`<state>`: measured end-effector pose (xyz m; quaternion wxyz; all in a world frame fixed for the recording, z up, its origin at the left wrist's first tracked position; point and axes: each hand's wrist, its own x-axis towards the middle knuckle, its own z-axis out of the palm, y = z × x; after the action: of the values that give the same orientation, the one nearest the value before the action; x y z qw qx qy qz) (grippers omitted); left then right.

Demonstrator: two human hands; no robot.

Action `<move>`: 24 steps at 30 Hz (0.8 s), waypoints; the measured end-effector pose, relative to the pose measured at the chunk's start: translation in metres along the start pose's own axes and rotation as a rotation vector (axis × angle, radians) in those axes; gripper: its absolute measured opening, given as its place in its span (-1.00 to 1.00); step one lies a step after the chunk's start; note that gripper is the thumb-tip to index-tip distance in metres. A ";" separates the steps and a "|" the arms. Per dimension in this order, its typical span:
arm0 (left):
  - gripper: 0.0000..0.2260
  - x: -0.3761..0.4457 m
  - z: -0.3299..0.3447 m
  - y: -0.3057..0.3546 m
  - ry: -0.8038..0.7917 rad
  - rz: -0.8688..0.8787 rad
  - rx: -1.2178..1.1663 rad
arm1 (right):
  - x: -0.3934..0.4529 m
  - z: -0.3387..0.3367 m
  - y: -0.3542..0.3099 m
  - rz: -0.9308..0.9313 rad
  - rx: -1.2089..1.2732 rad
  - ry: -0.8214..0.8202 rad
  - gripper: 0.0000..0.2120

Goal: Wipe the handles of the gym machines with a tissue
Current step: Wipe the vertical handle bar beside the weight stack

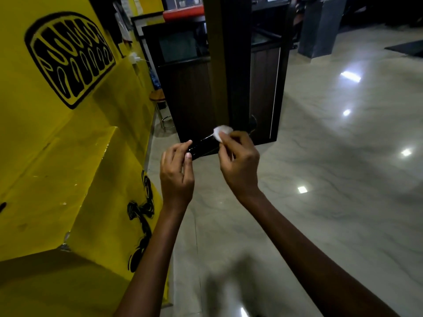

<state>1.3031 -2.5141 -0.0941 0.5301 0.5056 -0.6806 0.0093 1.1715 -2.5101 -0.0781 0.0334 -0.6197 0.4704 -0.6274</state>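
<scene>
A short black glossy handle (203,147) is held in front of me between both hands. My left hand (176,170) grips its left end with curled fingers and thumb. My right hand (239,161) pinches a small white tissue (222,132) and presses it against the handle's right end. The part of the handle under my right fingers is hidden.
A yellow wall with black graffiti (68,133) runs along my left. A dark wooden cabinet and pillar (219,83) stand straight ahead, with a small stool (159,99) beside them. Glossy marble floor (332,156) spreads to the right. A grey pillar (320,26) stands far right.
</scene>
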 end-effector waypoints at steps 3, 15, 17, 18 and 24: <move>-0.67 0.000 0.000 0.002 -0.002 -0.011 0.000 | 0.010 0.008 -0.007 0.003 -0.152 -0.115 -0.70; -0.64 -0.002 0.003 0.002 0.024 -0.008 0.011 | 0.024 -0.008 -0.001 -0.233 -0.180 -0.185 -0.70; -0.65 -0.002 0.004 0.002 0.021 -0.008 0.006 | 0.028 -0.003 0.001 -0.289 -0.332 -0.178 -0.67; -0.65 -0.002 0.004 0.002 0.020 -0.009 0.006 | 0.028 -0.001 0.004 -0.314 -0.397 -0.186 -0.67; -0.66 -0.001 0.004 0.000 0.028 0.000 0.024 | 0.000 -0.004 0.025 -0.345 -0.444 -0.135 -0.70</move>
<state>1.3002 -2.5156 -0.0961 0.5337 0.5118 -0.6728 0.0244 1.1547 -2.5222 -0.0933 -0.1789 -0.7230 0.4807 -0.4628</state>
